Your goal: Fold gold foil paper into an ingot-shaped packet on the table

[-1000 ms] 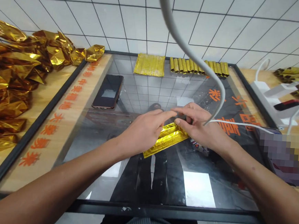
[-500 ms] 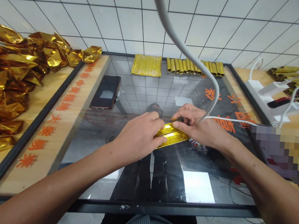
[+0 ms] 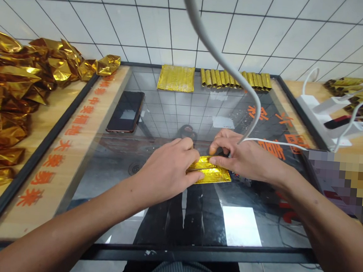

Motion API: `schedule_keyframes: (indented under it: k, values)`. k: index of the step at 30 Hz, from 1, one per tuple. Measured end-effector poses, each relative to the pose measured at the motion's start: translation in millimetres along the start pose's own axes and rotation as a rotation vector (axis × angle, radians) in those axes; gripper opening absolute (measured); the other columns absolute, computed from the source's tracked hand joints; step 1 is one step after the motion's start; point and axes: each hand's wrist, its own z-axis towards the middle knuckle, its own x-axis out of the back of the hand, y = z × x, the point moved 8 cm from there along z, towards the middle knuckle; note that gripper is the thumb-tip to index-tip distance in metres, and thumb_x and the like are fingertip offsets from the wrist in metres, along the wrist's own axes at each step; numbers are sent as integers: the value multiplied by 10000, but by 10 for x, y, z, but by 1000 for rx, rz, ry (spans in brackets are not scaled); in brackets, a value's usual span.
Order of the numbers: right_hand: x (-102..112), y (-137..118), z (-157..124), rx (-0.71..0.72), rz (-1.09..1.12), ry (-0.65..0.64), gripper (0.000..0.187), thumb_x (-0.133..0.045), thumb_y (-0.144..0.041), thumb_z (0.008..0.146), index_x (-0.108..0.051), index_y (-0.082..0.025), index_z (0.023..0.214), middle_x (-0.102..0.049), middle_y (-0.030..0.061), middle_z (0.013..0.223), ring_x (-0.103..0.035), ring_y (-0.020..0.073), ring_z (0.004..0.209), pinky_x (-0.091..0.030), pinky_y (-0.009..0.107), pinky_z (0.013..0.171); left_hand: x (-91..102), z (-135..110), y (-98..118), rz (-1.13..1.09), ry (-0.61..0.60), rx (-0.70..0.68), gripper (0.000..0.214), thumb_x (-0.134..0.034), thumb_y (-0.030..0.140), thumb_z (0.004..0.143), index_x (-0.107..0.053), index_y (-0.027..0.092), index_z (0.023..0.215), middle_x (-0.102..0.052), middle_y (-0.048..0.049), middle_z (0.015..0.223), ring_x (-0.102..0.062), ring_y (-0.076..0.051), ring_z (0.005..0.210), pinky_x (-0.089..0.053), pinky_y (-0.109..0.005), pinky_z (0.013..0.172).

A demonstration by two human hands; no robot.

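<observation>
A sheet of gold foil paper (image 3: 214, 176) lies on the glass tabletop (image 3: 170, 122) between my hands, its far edge rolled or folded over. My left hand (image 3: 174, 165) grips the left end, thumb on the near flat part and curled fingers at the far side. With the thumb on the folded strip and the index finger bent behind it, my right hand (image 3: 241, 154) pinches the right part. Both hands are closed; the fingertips under the foil are partly hidden.
At the back lie a stack of flat gold sheets (image 3: 176, 78) and a row of gold paper rolls (image 3: 217, 78). A phone (image 3: 125, 111) rests left; crumpled gold foil (image 3: 12, 85) fills the left side. A white cable (image 3: 219, 51) hangs over my right hand; a power strip (image 3: 320, 111) sits right.
The foil paper has turned slightly, its near edge now more level and its flat part showing more. My right hand has shifted a little, its thumb lower on the fold. The left hand stays gripping.
</observation>
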Motion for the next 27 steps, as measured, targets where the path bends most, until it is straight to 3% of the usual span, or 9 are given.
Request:
schedule_keyframes:
  k: [6, 10, 15, 21, 27]
  values:
    - [-35, -22, 7, -44, 25, -103, 98, -686, -302, 961, -684, -239, 886, -630, 19, 981, -613, 165, 799, -459, 337, 770, 26, 3, 9, -22, -7, -9, 199, -693, 380, 998, -711, 193, 931, -607, -41, 991, -612, -227, 960, -459, -367, 788]
    - [-2, 21, 40, -66, 3, -14, 118, -643, -277, 986, -647, -236, 875, -614, 21, 928, -602, 176, 785, -447, 347, 764, 38, 7, -17, -16, -11, 3, 201, -723, 384, 990, -721, 185, 964, -605, -43, 1011, -611, -231, 976, -466, -377, 820]
    - [72, 69, 34, -59, -100, 154, 87, -624, -288, 1015, -629, -235, 946, -629, 44, 1028, -580, 169, 739, -445, 357, 719, 22, 11, -61, 44, -6, 19, 223, -729, 393, 992, -726, 170, 1000, -610, -62, 1059, -611, -249, 995, -475, -388, 821]
    - [132, -20, 7, -9, -114, 187, 104, -614, -309, 1038, -664, -218, 1031, -638, 63, 1044, -584, 167, 736, -454, 356, 725, -19, 25, -110, 39, -12, 63, 199, -746, 371, 984, -711, 180, 1024, -614, -53, 1068, -622, -258, 1026, -479, -381, 808]
    - [72, -82, 2, 39, -15, 59, 126, -667, -336, 1013, -710, -218, 1006, -640, 23, 917, -598, 172, 770, -433, 334, 741, -40, 24, -151, -5, -3, 96, 196, -746, 370, 973, -686, 184, 980, -608, -38, 1053, -619, -240, 996, -444, -366, 780]
